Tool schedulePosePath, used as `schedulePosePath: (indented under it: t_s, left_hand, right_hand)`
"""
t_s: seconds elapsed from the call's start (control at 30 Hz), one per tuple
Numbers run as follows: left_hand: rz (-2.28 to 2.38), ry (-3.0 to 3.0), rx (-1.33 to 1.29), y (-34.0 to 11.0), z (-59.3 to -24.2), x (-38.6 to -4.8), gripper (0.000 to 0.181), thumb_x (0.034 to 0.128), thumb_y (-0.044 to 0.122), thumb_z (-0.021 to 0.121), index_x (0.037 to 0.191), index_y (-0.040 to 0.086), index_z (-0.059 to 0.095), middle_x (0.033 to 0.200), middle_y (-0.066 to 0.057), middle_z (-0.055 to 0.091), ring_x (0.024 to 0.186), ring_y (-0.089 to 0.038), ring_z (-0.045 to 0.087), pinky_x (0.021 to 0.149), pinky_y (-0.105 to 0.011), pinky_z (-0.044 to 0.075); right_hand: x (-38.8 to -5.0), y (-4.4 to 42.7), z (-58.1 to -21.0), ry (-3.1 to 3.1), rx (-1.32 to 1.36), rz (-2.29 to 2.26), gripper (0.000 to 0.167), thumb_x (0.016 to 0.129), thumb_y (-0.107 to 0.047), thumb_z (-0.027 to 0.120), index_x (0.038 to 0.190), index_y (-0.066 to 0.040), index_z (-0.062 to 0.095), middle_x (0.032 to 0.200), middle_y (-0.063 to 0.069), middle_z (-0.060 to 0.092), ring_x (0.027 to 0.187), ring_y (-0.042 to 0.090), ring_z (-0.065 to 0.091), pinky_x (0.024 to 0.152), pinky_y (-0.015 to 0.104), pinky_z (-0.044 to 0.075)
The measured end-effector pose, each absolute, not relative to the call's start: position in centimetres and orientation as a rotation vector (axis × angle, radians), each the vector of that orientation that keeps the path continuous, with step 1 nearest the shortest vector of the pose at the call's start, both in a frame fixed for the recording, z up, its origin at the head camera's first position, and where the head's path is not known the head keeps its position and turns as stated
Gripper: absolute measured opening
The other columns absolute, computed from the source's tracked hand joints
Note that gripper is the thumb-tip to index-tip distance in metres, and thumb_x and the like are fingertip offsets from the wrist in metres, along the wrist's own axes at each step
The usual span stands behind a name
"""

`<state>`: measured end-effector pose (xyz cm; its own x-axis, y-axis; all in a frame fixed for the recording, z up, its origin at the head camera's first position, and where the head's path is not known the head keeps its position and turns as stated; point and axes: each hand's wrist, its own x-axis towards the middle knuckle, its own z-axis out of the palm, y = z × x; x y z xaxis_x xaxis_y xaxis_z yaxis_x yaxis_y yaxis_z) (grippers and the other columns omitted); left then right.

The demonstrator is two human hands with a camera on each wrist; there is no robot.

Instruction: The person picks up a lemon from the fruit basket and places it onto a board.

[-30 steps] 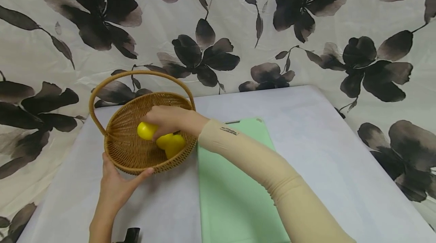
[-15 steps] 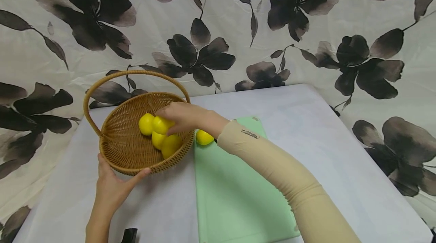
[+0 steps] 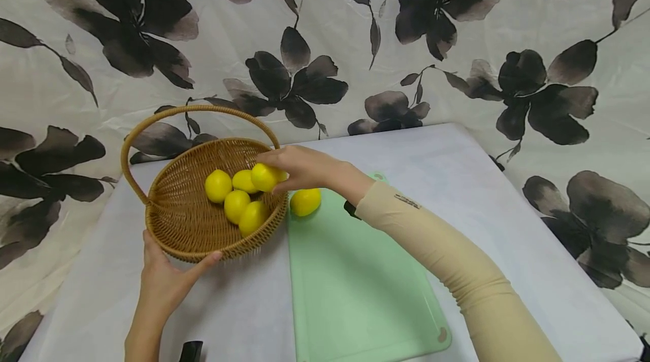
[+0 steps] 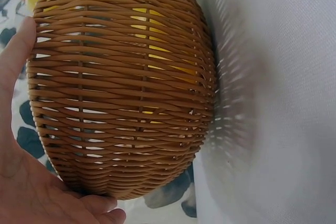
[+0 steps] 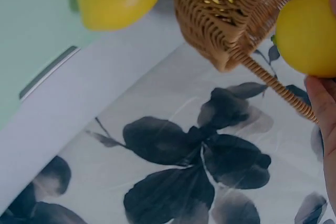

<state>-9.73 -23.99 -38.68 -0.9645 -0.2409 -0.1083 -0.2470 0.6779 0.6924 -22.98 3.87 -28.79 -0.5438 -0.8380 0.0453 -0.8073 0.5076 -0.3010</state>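
A wicker basket (image 3: 183,221) with an arched handle stands tilted on the table, several lemons (image 3: 218,186) inside it. My left hand (image 3: 165,283) holds its near rim, thumb and fingers spread along the side; the left wrist view shows that hand (image 4: 31,177) against the woven wall (image 4: 121,87). At the basket's right rim, my right hand (image 3: 310,169) pinches a lemon (image 3: 266,177) between thumb and fingers. The right wrist view shows this lemon (image 5: 307,35) in the fingertips, near the handle. Another lemon (image 3: 306,202) lies on the green board's far left corner.
The green cutting board (image 3: 360,283) lies right of the basket on the white-covered table (image 3: 244,305). A black object (image 3: 191,351) is at the near edge, right of my left forearm. Behind the table hangs a floral cloth (image 3: 203,63).
My right hand has moved right from the basket's middle to its right rim with a lemon. The lemons inside and the one on the board are now more exposed. My left hand keeps its hold.
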Motion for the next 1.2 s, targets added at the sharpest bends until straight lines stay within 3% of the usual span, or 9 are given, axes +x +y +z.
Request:
schedulePosePath:
  t_s: [0.5, 0.73, 0.9, 1.2]
  left_hand:
    - [1.177, 2.864, -0.439, -23.6, -38.5, -9.7, 0.138, 0.0746, 0.051, 0.078, 0.145, 0.013, -0.034, 0.158, -0.020, -0.021, 0.144, -0.051, 0.000, 0.109, -0.070, 0.016]
    - [1.179, 2.873, -0.426, -23.6, -38.5, -9.6, 0.137, 0.0756, 0.050, 0.077, 0.144, 0.012, -0.035, 0.158, -0.020, -0.022, 0.144, -0.051, -0.001, 0.110, -0.070, 0.015]
    - [1.196, 2.877, -0.421, -23.6, -38.6, -9.5, 0.137, 0.0754, 0.049, 0.078, 0.145, 0.011, -0.034, 0.158, -0.021, -0.021, 0.144, -0.051, -0.001, 0.110, -0.070, 0.015]
    - [1.173, 2.870, -0.438, -23.5, -38.5, -9.5, 0.136, 0.0757, 0.051, 0.076, 0.145, 0.012, -0.034, 0.158, -0.020, -0.022, 0.144, -0.053, 0.000, 0.109, -0.071, 0.015]
  right_hand:
    - [-23.1, 9.0, -30.7, 2.728, -1.351, -0.620, 0.064, 0.086, -0.022, 0.074, 0.139, 0.000, 0.048, 0.142, 0.013, 0.052, 0.123, 0.022, 0.057, 0.108, 0.030, 0.043]
    - [-23.2, 11.9, -32.6, 2.807, -1.235, -0.642, 0.066, 0.084, -0.021, 0.075, 0.138, 0.003, 0.048, 0.141, 0.017, 0.052, 0.123, 0.026, 0.057, 0.107, 0.035, 0.044]
    - [-23.3, 13.8, -34.3, 2.820, -1.177, -0.674, 0.064, 0.083, -0.018, 0.076, 0.135, 0.005, 0.050, 0.135, 0.018, 0.057, 0.115, 0.026, 0.062, 0.103, 0.037, 0.047]
    - [-22.9, 15.8, -36.8, 2.800, -1.061, -0.631, 0.065, 0.082, -0.019, 0.077, 0.136, 0.006, 0.049, 0.136, 0.020, 0.056, 0.120, 0.029, 0.059, 0.105, 0.040, 0.046]
